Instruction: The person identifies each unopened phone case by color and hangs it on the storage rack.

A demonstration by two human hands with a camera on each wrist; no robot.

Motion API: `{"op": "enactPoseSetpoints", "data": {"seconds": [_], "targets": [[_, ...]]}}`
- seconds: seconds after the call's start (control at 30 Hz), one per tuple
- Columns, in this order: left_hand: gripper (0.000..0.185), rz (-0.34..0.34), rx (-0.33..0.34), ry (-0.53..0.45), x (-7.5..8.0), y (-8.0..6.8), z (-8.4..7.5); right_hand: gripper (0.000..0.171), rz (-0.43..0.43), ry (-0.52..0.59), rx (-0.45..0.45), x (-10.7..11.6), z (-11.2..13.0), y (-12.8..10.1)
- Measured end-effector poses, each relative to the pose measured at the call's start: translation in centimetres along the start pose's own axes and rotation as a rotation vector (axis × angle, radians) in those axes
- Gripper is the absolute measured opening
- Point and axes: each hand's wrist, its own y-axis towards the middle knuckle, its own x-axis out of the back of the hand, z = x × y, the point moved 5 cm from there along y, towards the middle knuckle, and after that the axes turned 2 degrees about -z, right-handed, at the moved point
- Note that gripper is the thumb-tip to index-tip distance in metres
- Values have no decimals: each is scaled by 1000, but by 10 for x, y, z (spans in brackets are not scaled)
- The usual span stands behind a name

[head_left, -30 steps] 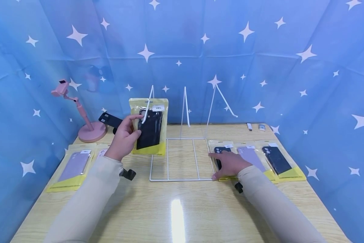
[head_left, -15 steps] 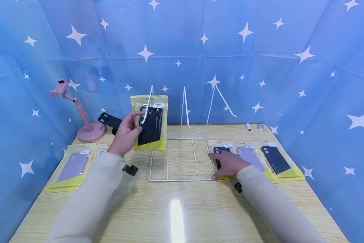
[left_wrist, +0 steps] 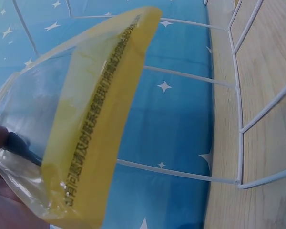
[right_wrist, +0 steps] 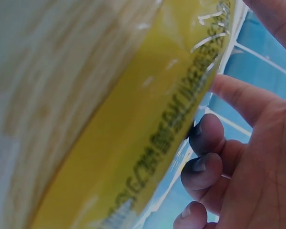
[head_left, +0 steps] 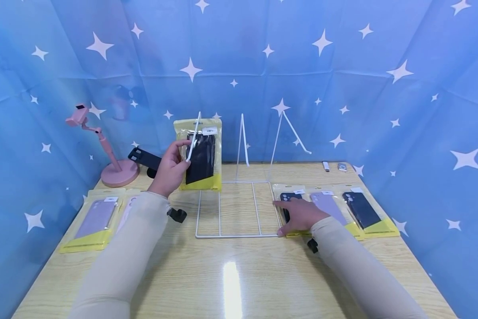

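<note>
My left hand (head_left: 172,170) pinches the left side of a clear and yellow bag holding a black phone case (head_left: 201,159). The bag hangs upright above the wire rack (head_left: 239,236), behind its left hook (head_left: 193,137), whose prong crosses the bag's front. Whether the prong passes through the bag's hole cannot be told. In the left wrist view, the bag's yellow bottom (left_wrist: 93,129) is close up. My right hand (head_left: 300,215) rests at the rack's right edge, over another bagged black case (head_left: 291,196), thumb and forefinger apart. Near its fingers, the right wrist view shows a yellow bag edge (right_wrist: 148,129).
Right of my right hand lie bagged purple (head_left: 330,208) and black (head_left: 362,209) cases. Two bagged cases (head_left: 97,217) lie at left. A pink stand (head_left: 120,173) and a dark phone-like object (head_left: 144,157) stand behind. Two more hooks (head_left: 244,141) rise from the rack.
My left hand has lifted the bagged black case upward and slightly to the right along the left hook. The right hand has stayed in place.
</note>
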Motion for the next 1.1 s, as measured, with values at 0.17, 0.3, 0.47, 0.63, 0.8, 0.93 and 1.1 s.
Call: {"op": "enactPoseSetpoints", "data": {"seconds": [0.17,0.3,0.47,0.63,0.8,0.93,1.1], "targets": [[53,-2,26,1,1,6,3,109,-2,-7,-10,1,-1,1],[55,1,48,11,0,13,5,108,-2,-10,-11,0,-1,1],[55,-1,51,30,0,19,6,109,-2,-11,-5,0,-1,1],[54,-7,47,47,0,24,8,108,-6,-13,2,0,-1,1],[53,-2,41,51,1,28,10,108,-8,-12,-3,-1,-1,1],[52,17,48,58,1,29,10,108,-11,-18,-1,-2,-2,2],[51,46,42,67,2,30,13,108,-13,-18,-3,-2,-3,3]]}}
